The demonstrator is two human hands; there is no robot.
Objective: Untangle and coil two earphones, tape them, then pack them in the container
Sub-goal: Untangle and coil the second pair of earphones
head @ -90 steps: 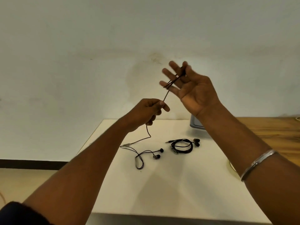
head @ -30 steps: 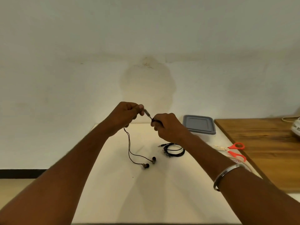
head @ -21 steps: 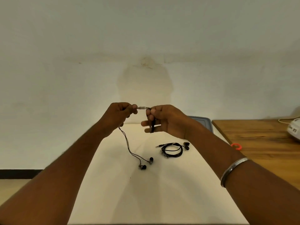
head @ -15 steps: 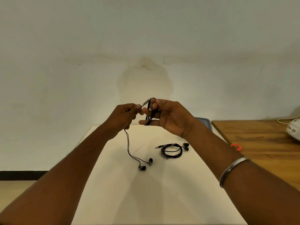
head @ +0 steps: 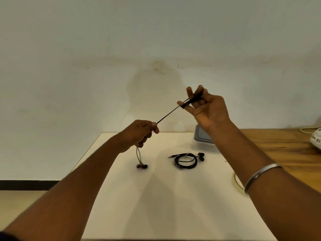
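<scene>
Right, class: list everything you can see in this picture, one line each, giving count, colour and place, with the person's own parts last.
coiled earphone: one, black, lying on the table, right of centre.
earphone being wound: one, dark cable, stretched between both hands, buds dangling below the left hand.
container: one, grey lid, far right of the table, partly hidden by the right wrist.
table: one, white, centre.
wooden counter: one, brown, right.
tape roll: one, clear, mostly hidden behind the right forearm.
bangle: one, silver, right wrist.
left hand: pinching the cable.
right hand: cable looped round fingers.
</scene>
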